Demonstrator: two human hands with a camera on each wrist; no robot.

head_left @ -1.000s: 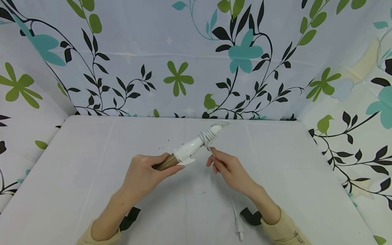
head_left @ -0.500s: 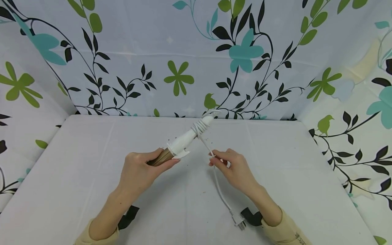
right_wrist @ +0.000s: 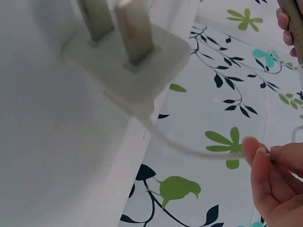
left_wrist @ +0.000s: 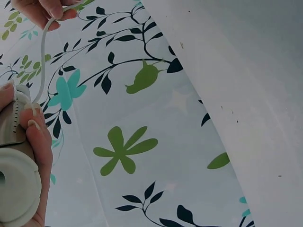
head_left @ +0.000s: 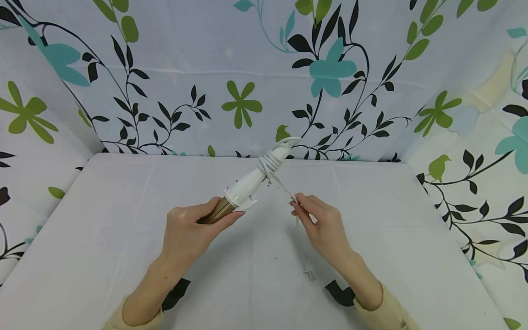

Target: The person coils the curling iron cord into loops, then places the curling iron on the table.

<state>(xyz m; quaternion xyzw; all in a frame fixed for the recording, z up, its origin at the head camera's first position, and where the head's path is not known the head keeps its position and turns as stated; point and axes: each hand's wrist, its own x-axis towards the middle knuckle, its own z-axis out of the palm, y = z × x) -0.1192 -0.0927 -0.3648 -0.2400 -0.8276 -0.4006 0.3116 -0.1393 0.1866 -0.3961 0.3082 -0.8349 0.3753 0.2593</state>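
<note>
My left hand (head_left: 189, 229) grips a curling iron (head_left: 247, 189) by its brown barrel, fingers and thumb around it. The white handle tilts up and away to the right, with its white cord (head_left: 269, 165) wound in several turns near the far end. A free length of cord runs from these turns to my right hand (head_left: 326, 227), where thumb and fingers pinch it. Below that hand hangs the white plug (right_wrist: 128, 66), its two flat prongs large in the right wrist view. In the head view the plug is blurred. The barrel's tip is hidden by my left hand.
A white table (head_left: 123, 206) lies beneath, with small dark specks on it. Patterned cloth (head_left: 243, 55) with leaves and flowers stands behind and at both sides. Black pieces (head_left: 341, 294) show beside both wrists.
The curling iron has shifted up and slightly left with my left hand. My right hand has moved slightly right along with the cord. The hanging plug has swung, now higher and further left.
</note>
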